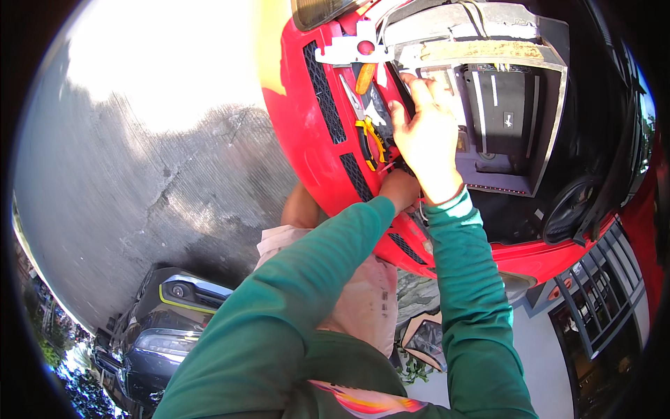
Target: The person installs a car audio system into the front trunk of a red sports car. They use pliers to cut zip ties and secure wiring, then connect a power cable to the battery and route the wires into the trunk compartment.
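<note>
My right hand point(427, 122) reaches over the edge of an open compartment in a red vehicle point(289, 115), its fingers stretched out and thumb apart. My left hand point(401, 190) is low beside my right wrist, at the red body's edge; its fingers are hidden, as is whatever they touch. Left of my hands lie needle-nose pliers point(368, 143) with yellow and black handles, jaws pointing away from me. An orange-handled tool point(364, 78) lies just beyond them, next to a flat white bracket point(347, 51) with a round hole.
Right of my right hand, a pale grey box point(553, 112) surrounds a black rectangular unit point(501, 112) with light strips. A round black speaker-like part point(574, 208) sits farther right. Concrete ground point(202, 174) stretches left, with a dark parked car point(164, 342) at lower left.
</note>
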